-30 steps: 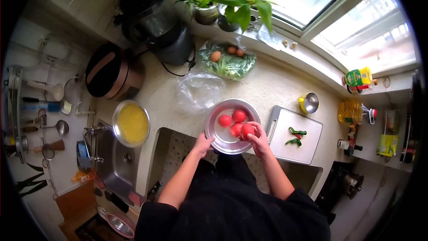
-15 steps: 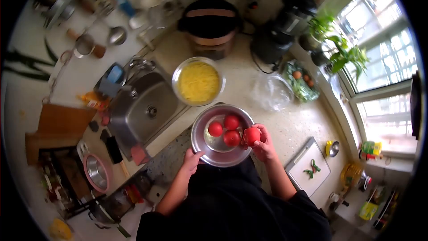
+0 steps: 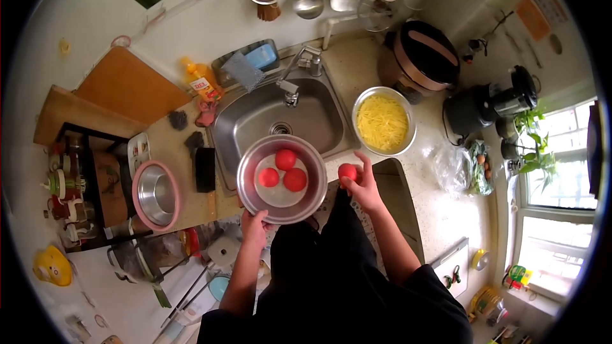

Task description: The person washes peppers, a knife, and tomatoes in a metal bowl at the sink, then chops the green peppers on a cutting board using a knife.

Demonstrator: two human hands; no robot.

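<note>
My left hand (image 3: 254,228) grips the near rim of a metal bowl (image 3: 280,210), its fingers partly hidden under it. Three tomatoes (image 3: 294,179) lie in the bowl, which is over the front edge of the sink (image 3: 319,111). To the right of the bowl, and apart from it, my right hand (image 3: 363,186) holds another tomato (image 3: 347,171) between thumb and fingers. A metal bowl of yellow shreds (image 3: 382,121) stands on the counter right of the sink, beyond my right hand.
The faucet (image 3: 291,89) reaches over the sink. Left of it are a pink-rimmed basin (image 3: 156,195), an orange bottle (image 3: 204,83) and wooden boards (image 3: 131,89). A rice cooker (image 3: 421,57) stands back right; a white cutting board (image 3: 454,264) with peppers lies lower right.
The view has turned left toward the sink. The bowl is now in front of the sink basin, and my right hand with its tomato has moved away from the bowl's rim.
</note>
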